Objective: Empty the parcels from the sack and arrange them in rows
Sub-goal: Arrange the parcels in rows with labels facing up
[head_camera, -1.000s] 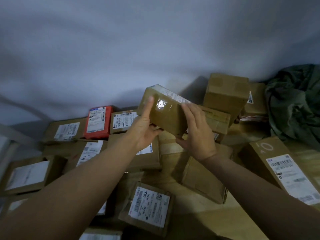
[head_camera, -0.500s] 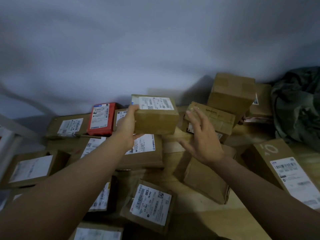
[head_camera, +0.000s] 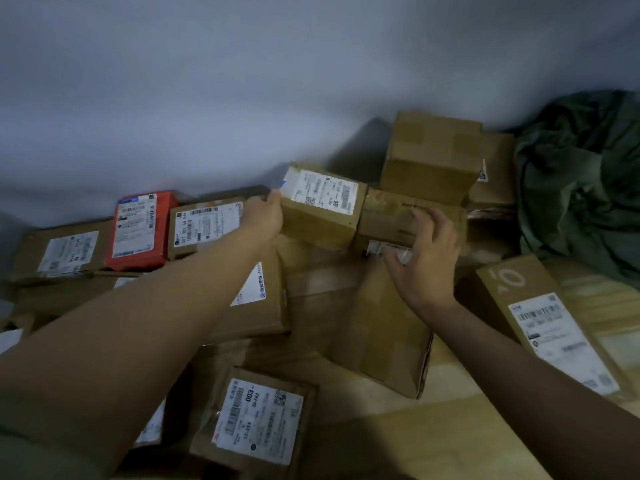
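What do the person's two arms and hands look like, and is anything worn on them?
Both forearms are bare up to the frame edge. No sleeve, glove, watch or ring shows on the left hand or the right hand. At the lower left corner there may be a strip of greyish cloth, too blurred to tell.

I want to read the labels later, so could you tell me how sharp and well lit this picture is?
Head view: dim overall; the right hand is motion-blurred; the label on the box in the left hand is soft; wide-angle bending at the edges.
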Motion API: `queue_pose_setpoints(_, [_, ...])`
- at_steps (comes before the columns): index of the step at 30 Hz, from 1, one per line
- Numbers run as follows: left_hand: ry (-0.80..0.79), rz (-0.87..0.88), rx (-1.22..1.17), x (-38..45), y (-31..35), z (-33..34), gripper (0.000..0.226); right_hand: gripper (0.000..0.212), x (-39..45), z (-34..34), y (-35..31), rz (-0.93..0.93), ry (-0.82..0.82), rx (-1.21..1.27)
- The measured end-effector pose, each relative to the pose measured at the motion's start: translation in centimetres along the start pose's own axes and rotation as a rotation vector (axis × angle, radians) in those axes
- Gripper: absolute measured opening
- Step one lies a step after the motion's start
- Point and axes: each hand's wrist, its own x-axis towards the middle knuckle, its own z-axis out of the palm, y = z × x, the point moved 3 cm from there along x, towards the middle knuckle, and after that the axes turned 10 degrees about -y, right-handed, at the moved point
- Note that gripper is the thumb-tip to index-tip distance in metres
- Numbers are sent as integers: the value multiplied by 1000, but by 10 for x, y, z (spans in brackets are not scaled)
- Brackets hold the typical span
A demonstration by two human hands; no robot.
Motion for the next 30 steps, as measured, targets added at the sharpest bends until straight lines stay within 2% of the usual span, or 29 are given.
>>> queue_pose_setpoints(2, [95, 79, 117, -7, 8, 10, 45, 85, 7, 2, 8, 90, -48, -30])
queue_pose_setpoints(4, [153, 237, 338, -15, 13, 16, 53, 97, 16, 1, 14, 143, -83, -57])
queue_pose_setpoints(5, [135, 356, 509, -20, 13, 19, 63, 102, 21, 0, 16, 154, -96, -88])
queue_pose_setpoints(7, [-7, 581, 905, -23, 6, 29, 77, 110, 31, -2, 21, 154, -140, -176])
queue_pose_setpoints(9, [-141, 728, 1262, -25, -3, 45, 80, 113, 41, -4, 25, 149, -216, -256])
queue_pose_setpoints(11, [-181, 777, 1474, -26, -12, 60, 74, 115, 48, -5, 29, 135, -288, -318])
queue_pose_setpoints(13, [-167, 712, 1560, -19, -18, 69, 69, 113, 53, -6, 32, 112, -332, -372])
queue_pose_setpoints(16, [-44, 619, 1568, -9, -19, 70, 68, 111, 55, -6, 38, 80, -345, -411])
queue_pose_setpoints(19, [65, 503, 1516, 0, -6, 62, 55, 112, 53, -6, 41, 32, -325, -451])
queue_pose_setpoints(21, [86, 380, 1454, 7, 2, 55, 54, 112, 52, -6, 41, -3, -322, -482])
queue_pose_setpoints(23, [40, 292, 1323, 11, 3, 51, 56, 111, 51, -10, 41, -31, -326, -506])
queue_pose_setpoints(25, [-27, 301, 1126, 7, -1, 50, 69, 108, 48, -16, 38, -79, -293, -496])
queue_pose_setpoints(27, [-81, 398, 1002, -9, -3, 51, 83, 106, 43, -25, 33, -145, -224, -473])
queue_pose_setpoints(30, [-114, 466, 673, -37, -3, 48, 81, 105, 34, -45, 24, -205, -121, -376])
